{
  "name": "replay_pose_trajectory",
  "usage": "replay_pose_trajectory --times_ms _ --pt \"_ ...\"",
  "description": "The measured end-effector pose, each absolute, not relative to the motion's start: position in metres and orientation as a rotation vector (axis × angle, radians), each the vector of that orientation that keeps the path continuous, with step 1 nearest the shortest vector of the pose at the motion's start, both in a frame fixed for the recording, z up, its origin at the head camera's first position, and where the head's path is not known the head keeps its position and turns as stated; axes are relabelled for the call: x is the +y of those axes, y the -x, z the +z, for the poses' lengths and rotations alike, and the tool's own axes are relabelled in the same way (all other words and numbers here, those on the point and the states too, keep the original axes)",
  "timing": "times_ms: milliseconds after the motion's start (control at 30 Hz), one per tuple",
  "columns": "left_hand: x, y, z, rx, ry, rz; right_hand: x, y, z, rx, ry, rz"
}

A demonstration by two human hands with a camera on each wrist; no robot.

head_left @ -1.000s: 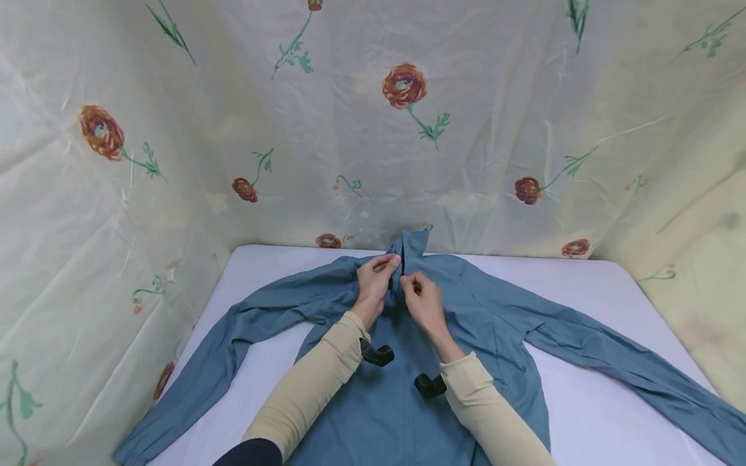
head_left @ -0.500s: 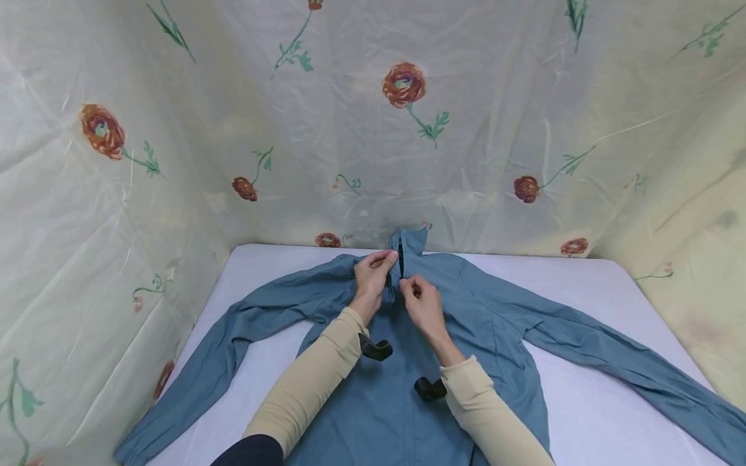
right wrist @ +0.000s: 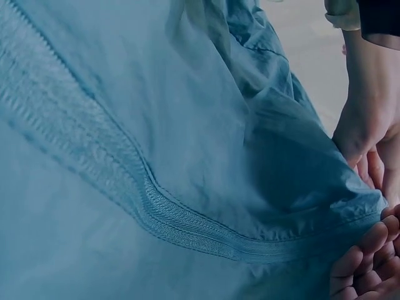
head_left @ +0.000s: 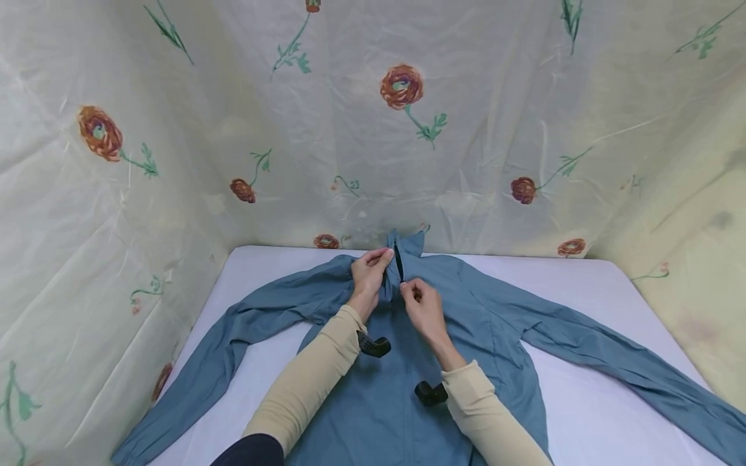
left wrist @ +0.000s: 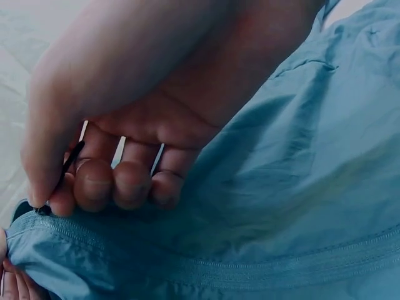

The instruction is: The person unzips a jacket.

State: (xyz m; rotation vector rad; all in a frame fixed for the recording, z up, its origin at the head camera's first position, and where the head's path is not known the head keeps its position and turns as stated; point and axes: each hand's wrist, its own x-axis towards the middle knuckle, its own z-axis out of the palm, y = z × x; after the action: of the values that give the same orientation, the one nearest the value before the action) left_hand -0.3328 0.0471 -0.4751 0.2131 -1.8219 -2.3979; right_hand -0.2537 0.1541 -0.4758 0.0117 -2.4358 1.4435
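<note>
A blue-grey zip jacket (head_left: 408,401) lies front up on the white table, sleeves spread to both sides. Near the collar (head_left: 412,244), a dark slit shows where the front zipper (right wrist: 187,219) is parted. My left hand (head_left: 368,278) pinches the fabric edge beside this slit; only its fingertips show in the left wrist view. Just below it, my right hand (head_left: 423,304) pinches the zipper pull at the slit's lower end. The left wrist view shows the black pull tab (left wrist: 74,159) between the right thumb and index finger. Below the right hand, the zipper's teeth run together.
The white table (head_left: 583,401) shows around the jacket. A pale plastic sheet (head_left: 466,155) with printed red flowers hangs behind and along both sides. Black wrist cameras (head_left: 374,345) sit on both forearms, above the jacket's front.
My right hand has slid slightly down the front, and the dark slit has grown longer and wider. My left hand, still pinching the edge, has shifted a little to the left.
</note>
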Motion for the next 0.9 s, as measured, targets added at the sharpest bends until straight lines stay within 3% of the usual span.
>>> replay_pose_trajectory --times_ms 600,767,900 --pt "0.05 0.336 -0.478 -1.895 -0.238 -2.353 0.158 0.247 -0.479 -2.444 0.004 1.468" --pt "0.045 0.321 -0.473 -1.996 -0.261 -2.266 0.158 0.246 -0.479 -2.409 0.04 1.493" --pt "0.038 0.301 -0.467 -2.189 -0.11 -2.066 0.157 0.248 -0.478 -2.353 0.035 1.547"
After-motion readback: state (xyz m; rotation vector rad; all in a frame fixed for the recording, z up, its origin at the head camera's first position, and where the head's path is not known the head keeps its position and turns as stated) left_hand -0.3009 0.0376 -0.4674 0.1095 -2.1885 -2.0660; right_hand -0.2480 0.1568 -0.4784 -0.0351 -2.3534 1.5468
